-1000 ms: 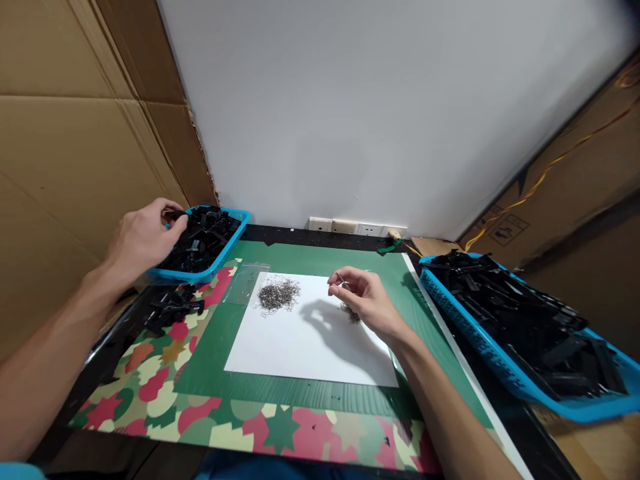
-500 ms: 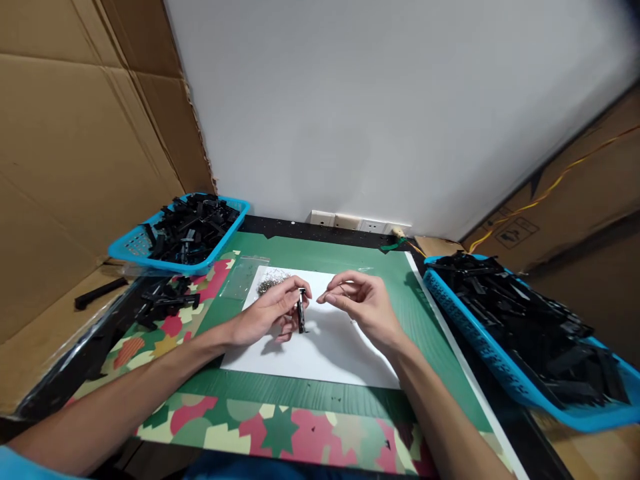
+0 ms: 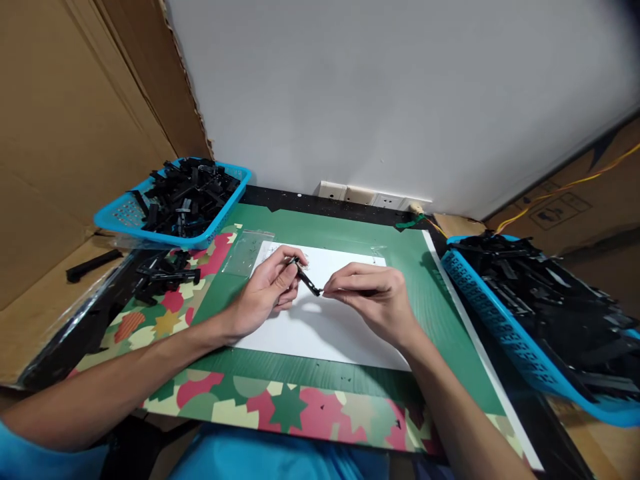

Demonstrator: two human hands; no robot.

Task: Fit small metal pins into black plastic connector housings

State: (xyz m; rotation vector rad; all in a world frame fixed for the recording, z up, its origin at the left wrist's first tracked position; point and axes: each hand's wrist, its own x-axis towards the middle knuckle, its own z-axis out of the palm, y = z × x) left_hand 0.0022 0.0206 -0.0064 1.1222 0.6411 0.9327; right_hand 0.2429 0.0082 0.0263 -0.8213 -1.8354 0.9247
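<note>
My left hand (image 3: 273, 287) is closed around one end of a slim black plastic part (image 3: 307, 279), which slants down to the right above a white sheet of paper (image 3: 320, 340). Thumb and fingertips of my right hand (image 3: 375, 290) are pinched together at the part's lower end. Whatever those fingertips hold, if anything, is too small to make out. Behind my left hand, a pile of tiny metal pieces (image 3: 303, 256) on the paper is mostly hidden.
A blue basket (image 3: 113, 220) of black parts stands at the back left, another blue basket (image 3: 520, 353) on the right. Several loose black parts (image 3: 163, 273) lie on the left. A clear plastic bag (image 3: 245, 252) lies beside the paper. Wall sockets (image 3: 387, 200) line the back.
My left hand has tilted the black part from near upright to a slant. My right fingertips have come to its lower end. The camera view has shifted slightly.
</note>
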